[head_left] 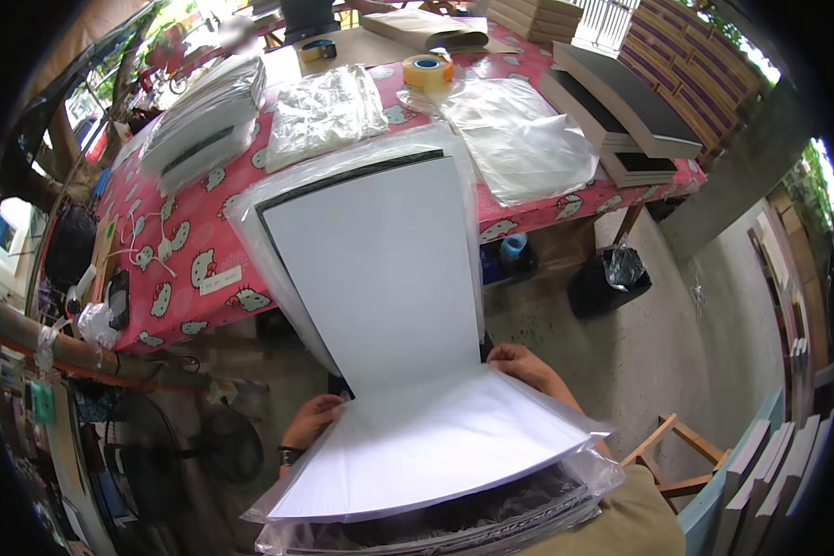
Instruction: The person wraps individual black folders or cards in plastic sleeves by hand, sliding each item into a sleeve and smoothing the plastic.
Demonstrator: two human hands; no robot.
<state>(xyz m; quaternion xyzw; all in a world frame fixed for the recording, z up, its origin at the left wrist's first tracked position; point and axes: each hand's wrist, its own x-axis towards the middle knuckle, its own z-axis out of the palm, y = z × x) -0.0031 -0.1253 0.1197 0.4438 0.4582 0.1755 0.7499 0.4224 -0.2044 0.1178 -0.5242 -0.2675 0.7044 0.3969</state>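
A white board with a dark edge point(375, 250) leans from the table's near edge down toward my lap, on a layer of clear plastic. Its lower end meets a clear plastic bag point(426, 445) that lies over a white sheet across my lap. My left hand point(315, 422), a dark band on its wrist, grips the bag's left edge near the bag's mouth. At the opposite edge my right hand point(524, 363) is closed on the bag, its fingertips partly hidden. More plastic-wrapped dark pieces point(435, 524) lie beneath on my lap.
A pink patterned tablecloth point(190, 250) covers the table. On it are a wrapped stack point(208, 120), clear bags point(329, 111), more bags point(519, 139), a tape roll point(427, 69) and dark-topped boards point(625, 107). A black bin point(609, 285) and a wooden stool point(681, 454) stand right.
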